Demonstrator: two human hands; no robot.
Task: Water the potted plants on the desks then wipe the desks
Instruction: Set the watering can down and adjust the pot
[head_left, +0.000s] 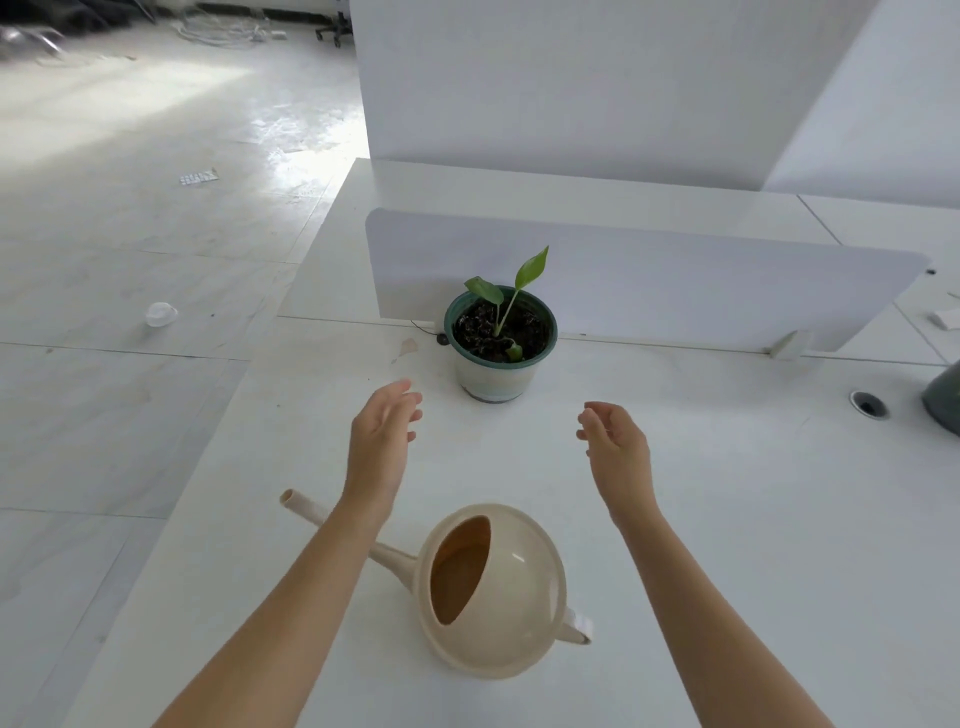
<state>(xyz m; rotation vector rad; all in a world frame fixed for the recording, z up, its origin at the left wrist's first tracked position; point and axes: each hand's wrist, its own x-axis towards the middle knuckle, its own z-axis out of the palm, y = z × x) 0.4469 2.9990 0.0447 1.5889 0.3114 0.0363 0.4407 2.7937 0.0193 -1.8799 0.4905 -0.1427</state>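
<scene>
Both hands were in the air above the desk (737, 509) and held nothing. The left hand (385, 431) had its fingers nearly straight; the right hand (617, 441) had its fingers loosely bent. A little beyond them stood the pot (493, 374) with its small plant (511, 291), close to the low screen (701, 296). The watering can (496, 587) stood near the person, between the forearms, with its spout pointing left under the left forearm. It seemed the hands were about to take the pot. To do this well, they should hold its wall low from both sides, keep it upright, and not touch the thin stalk.
</scene>
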